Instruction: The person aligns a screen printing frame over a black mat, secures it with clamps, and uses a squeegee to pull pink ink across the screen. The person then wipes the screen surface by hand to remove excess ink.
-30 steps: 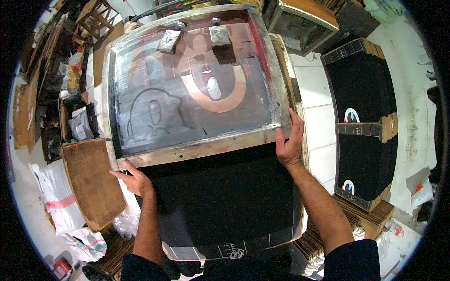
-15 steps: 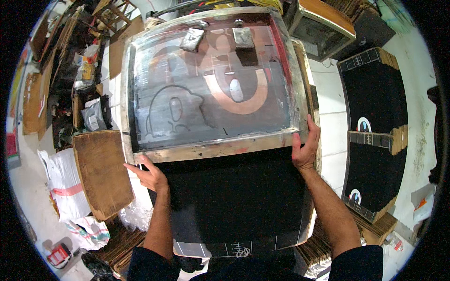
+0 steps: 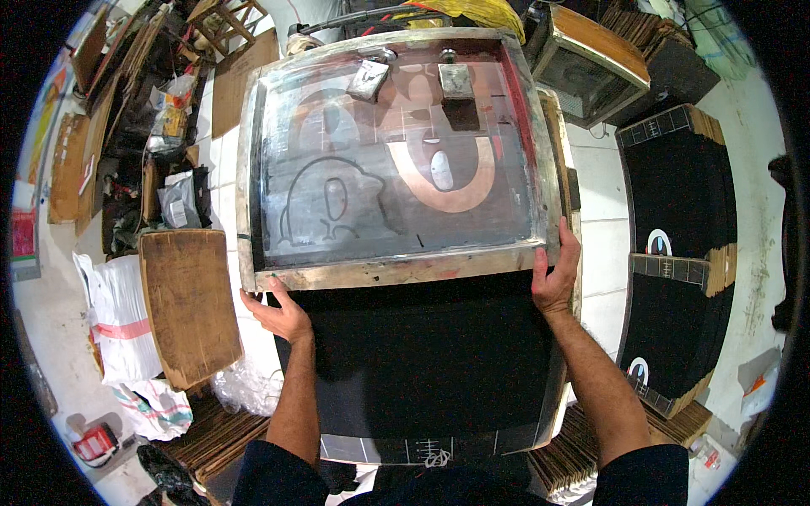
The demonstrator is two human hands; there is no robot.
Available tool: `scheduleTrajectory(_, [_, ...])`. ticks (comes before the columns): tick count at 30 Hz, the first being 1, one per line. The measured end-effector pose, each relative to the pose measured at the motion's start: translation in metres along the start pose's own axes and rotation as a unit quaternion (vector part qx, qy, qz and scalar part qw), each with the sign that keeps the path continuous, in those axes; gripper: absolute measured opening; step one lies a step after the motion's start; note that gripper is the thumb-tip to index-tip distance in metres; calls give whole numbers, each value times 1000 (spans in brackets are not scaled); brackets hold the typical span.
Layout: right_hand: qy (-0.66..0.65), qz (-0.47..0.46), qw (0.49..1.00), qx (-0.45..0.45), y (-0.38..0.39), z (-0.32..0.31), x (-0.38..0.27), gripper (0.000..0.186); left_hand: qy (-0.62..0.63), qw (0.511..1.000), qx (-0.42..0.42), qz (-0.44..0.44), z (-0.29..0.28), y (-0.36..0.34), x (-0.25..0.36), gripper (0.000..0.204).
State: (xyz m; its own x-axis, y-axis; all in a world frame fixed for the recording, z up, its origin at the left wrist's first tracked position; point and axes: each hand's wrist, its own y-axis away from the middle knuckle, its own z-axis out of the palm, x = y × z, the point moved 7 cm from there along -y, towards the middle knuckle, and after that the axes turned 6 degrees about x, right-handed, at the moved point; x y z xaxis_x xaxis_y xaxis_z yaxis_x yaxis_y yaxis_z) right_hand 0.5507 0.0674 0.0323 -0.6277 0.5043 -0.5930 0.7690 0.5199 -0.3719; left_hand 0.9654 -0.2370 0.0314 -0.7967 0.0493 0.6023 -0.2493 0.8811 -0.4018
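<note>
Crosswise, the framed screen (image 3: 405, 272) spans from left fingers (image 3: 264, 313) to right fingers (image 3: 569, 244)

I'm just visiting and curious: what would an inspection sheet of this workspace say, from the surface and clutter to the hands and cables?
Surface: black sheet, its near part showing in front of the frame; marked strip along its near edge.
Job's things: wooden frame with a stained mesh; two grey blocks at its far end.
Clutter: brown board, white sack and clear plastic, all at left.
Hands: left hand and right hand hold the frame's near corners.
Cables: thin dark lines behind the frame; cannot tell whether cables.
Surroundings: pale tiles, two black stacks and a wood-topped cabinet at right.
</note>
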Motion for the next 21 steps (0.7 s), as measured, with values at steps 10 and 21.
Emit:
scheduleTrajectory(10, [-5, 24, 1000, 7, 0, 0, 1, 66, 15, 999, 24, 15, 1, -1, -10, 82])
scheduleTrajectory(21, [-45, 54, 997, 25, 0, -3, 5, 63, -62, 997, -3, -38, 5, -1, -7, 95])
